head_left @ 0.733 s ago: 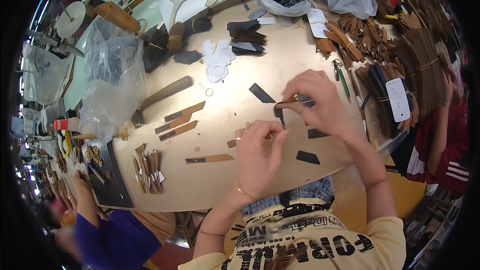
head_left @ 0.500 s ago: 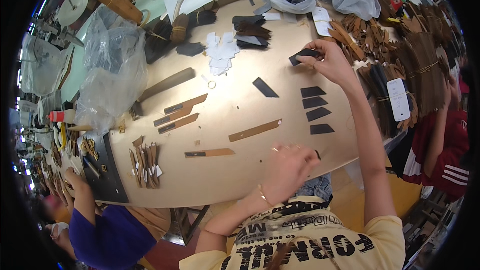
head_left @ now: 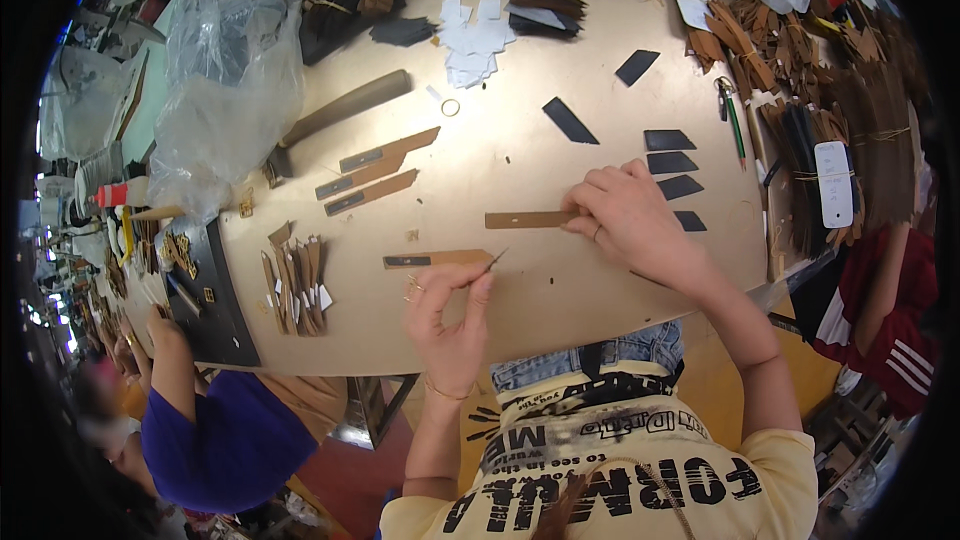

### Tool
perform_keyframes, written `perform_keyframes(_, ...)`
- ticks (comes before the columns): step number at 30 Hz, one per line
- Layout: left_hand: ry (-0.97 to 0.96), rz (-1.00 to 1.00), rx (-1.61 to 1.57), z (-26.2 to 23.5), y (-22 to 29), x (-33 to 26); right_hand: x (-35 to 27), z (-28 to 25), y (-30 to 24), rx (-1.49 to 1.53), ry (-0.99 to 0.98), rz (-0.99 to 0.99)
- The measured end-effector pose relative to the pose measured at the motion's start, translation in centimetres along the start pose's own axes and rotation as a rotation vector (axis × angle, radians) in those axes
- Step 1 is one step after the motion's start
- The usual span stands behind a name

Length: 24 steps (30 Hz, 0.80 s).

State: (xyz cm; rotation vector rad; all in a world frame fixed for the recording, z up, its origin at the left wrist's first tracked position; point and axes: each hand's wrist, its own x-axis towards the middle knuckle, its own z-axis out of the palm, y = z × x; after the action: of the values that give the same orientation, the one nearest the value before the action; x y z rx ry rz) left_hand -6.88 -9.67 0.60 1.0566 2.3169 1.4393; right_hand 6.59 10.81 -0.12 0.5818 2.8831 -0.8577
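My right hand (head_left: 635, 225) is closed on the right end of a brown leather strip (head_left: 520, 220), which has a small pale mark and lies along the table. To its lower left, my left hand (head_left: 448, 315) pinches a thin, dark, pointed piece (head_left: 497, 259) between thumb and fingertips; I cannot make out its kind. Just beyond those fingertips lies a tan strip with a dark patch (head_left: 405, 261). Several black slanted pieces form a column beside my right hand, the top one (head_left: 668, 140) fully visible. Farther off lie two more, a black piece (head_left: 637, 67) and a black piece (head_left: 570, 120).
A hammer (head_left: 350, 105) and several brown strips (head_left: 372, 191) lie left of centre. White paper slips (head_left: 470, 45) are heaped at the back. Bundled brown strips (head_left: 860, 140) and a green pencil (head_left: 735, 125) lie at right. Co-workers sit on both sides, one in a purple top (head_left: 230, 440).
My right hand has let go of a black piece, now lying on the far table, and has come nearer to grip the brown strip. My left hand has moved left. The view has shifted.
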Motion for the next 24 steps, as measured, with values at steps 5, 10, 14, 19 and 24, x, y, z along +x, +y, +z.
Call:
perform_keyframes(5,0.082,0.035,-0.043,0.1,0.1,0.1,-0.3,0.5,0.5,-0.016,0.18,-0.07)
perform_keyframes(10,0.057,0.061,-0.062,0.3,0.4,0.6,-1.0,2.0,-0.5,0.034,0.338,-0.022)
perform_keyframes(14,0.092,0.082,-0.054,0.1,0.3,0.5,-1.4,1.7,0.2,-0.116,0.292,-0.069)
perform_keyframes(19,0.114,0.242,0.114,0.2,-0.4,0.2,-1.9,1.6,1.1,-0.517,0.471,-0.367)
perform_keyframes(24,0.028,0.498,0.261,1.6,-0.9,-0.6,-4.8,-0.2,-0.1,-0.069,0.376,-0.156)
